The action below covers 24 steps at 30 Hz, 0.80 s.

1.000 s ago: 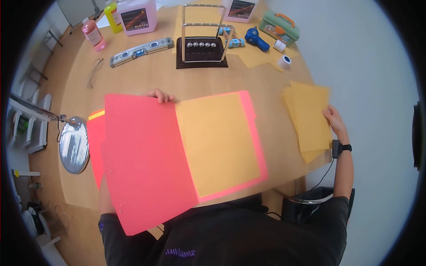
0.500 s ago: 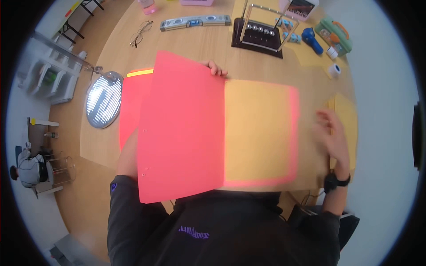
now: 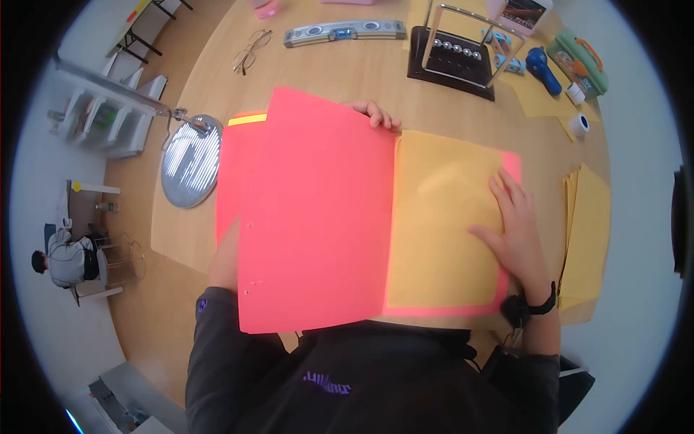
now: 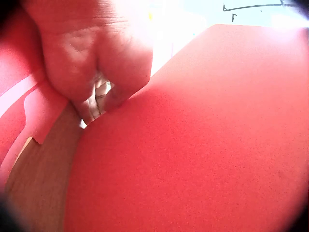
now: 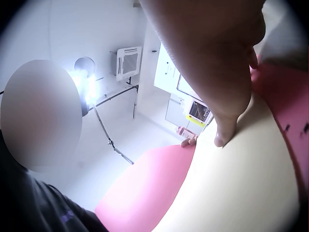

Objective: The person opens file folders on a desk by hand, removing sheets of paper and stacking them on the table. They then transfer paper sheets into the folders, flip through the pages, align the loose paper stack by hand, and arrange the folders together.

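Note:
A pinkish-red file folder [image 3: 318, 217] stands opened out in front of the person, its left cover raised off the table. Over the right half lies a yellow paper sheet [image 3: 441, 239], with a strip of folder showing along its right and bottom edges. My left hand [image 3: 376, 114] grips the cover from behind at its top edge near the fold; most of it is hidden in the head view, while the left wrist view shows thumb and fingers at the edge. Fingers spread, my right hand [image 3: 519, 228] rests on the sheet's right side.
More red folders [image 3: 228, 173] with a yellow strip lie at the left, beside a round lamp [image 3: 191, 163]. A stack of yellow sheets [image 3: 587, 239] is at the right edge. Behind are glasses [image 3: 251, 52], a spirit level [image 3: 343, 33], a Newton's cradle [image 3: 455, 65] and a green toolbox [image 3: 578, 65].
My right hand has left the yellow stack at the right and moved left onto the sheet in the folder. The left hand keeps its grip on the cover. The head view has shifted.

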Available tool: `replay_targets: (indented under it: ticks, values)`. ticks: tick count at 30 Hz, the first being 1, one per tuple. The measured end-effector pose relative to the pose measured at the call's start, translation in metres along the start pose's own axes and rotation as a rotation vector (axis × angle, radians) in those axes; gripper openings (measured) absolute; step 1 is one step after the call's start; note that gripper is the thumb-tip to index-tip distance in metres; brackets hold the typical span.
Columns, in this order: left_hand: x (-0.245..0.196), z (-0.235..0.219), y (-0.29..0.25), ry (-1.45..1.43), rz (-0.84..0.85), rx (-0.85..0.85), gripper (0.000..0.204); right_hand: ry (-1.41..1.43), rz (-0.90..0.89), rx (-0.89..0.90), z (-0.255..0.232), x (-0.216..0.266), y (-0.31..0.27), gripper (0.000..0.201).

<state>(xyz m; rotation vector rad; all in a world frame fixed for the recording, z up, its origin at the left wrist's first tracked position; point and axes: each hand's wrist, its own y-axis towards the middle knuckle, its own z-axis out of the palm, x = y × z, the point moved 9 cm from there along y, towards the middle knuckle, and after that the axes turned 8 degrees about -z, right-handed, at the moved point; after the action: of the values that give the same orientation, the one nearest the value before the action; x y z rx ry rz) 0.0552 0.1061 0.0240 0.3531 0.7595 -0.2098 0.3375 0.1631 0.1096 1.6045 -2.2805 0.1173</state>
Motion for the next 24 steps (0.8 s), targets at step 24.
replay_targets:
  ticks: [24]
  values:
    - [0.001, -0.002, -0.002, -0.023, -0.047, -0.059, 0.011, 0.583, 0.21, -0.388, -0.01, -0.048, -0.013, 0.041]
